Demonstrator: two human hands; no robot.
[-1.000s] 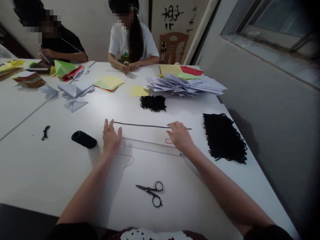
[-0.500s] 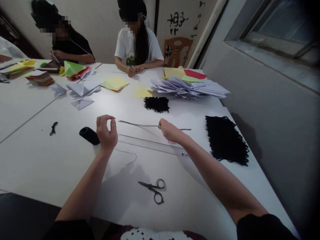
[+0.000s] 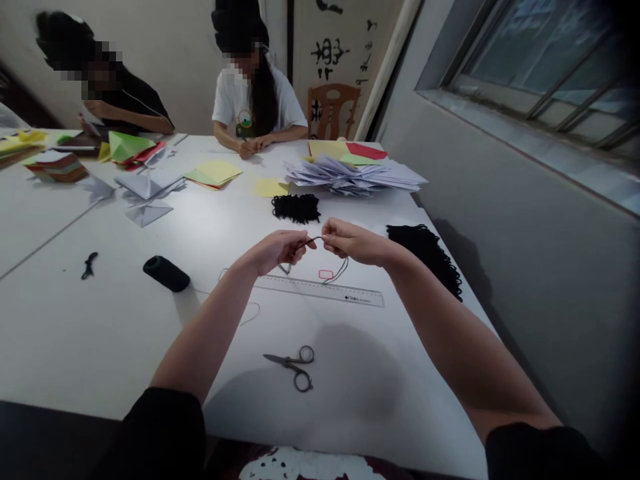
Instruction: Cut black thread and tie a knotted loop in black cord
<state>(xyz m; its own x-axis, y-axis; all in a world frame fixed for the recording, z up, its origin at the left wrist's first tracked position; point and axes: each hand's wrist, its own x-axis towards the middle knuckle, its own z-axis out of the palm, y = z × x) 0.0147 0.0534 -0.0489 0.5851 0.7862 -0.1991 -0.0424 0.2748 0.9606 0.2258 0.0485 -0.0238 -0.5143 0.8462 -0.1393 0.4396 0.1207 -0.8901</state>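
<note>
Pinching black cord point(image 3: 334, 272) | L hand point(image 3: 278, 249) + R hand point(image 3: 351, 241) | above ruler point(image 3: 320, 291)

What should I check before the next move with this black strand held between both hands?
1. Left hand pinching the black strand: ok.
2. Right hand pinching the strand's other part: ok.
3. Strand lifted above the ruler, ends hanging down: ok.
4. Scissors lying on the table near the person: ok.
5. Black spool lying apart from both hands: ok.
6. Whether the strand is knotted or only folded: cannot tell.
</note>
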